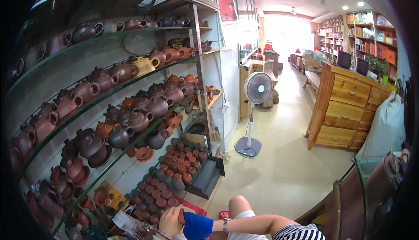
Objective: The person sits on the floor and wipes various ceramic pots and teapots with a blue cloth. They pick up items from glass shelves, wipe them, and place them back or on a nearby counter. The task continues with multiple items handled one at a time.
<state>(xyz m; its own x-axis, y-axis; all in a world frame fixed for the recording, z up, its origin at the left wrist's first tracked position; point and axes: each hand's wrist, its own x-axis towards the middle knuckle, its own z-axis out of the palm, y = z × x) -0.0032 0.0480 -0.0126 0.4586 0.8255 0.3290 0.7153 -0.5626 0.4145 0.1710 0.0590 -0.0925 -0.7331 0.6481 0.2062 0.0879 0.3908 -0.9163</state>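
Low in front of me, my left hand (170,223), with a bracelet at the wrist, grips a small reddish-brown clay piece (181,216), probably a cup. Only part of it shows between the hand and a blue cloth (197,226). That cloth wraps my right hand (216,225) and hides its fingers, lying against the clay piece. A metal-band watch (226,224) circles the right wrist. Just beyond my left hand, several brown clay cups (156,194) stand in rows on the bottom level of the display shelving.
Glass shelves (131,89) of clay teapots rise at the left. More orange cups (181,161) stand beside a black stepped tray (207,177). Ahead is a floor fan (258,87) with its cord. A wooden drawer cabinet (343,109), white sack (383,125) and glass-topped case (363,174) are at the right.
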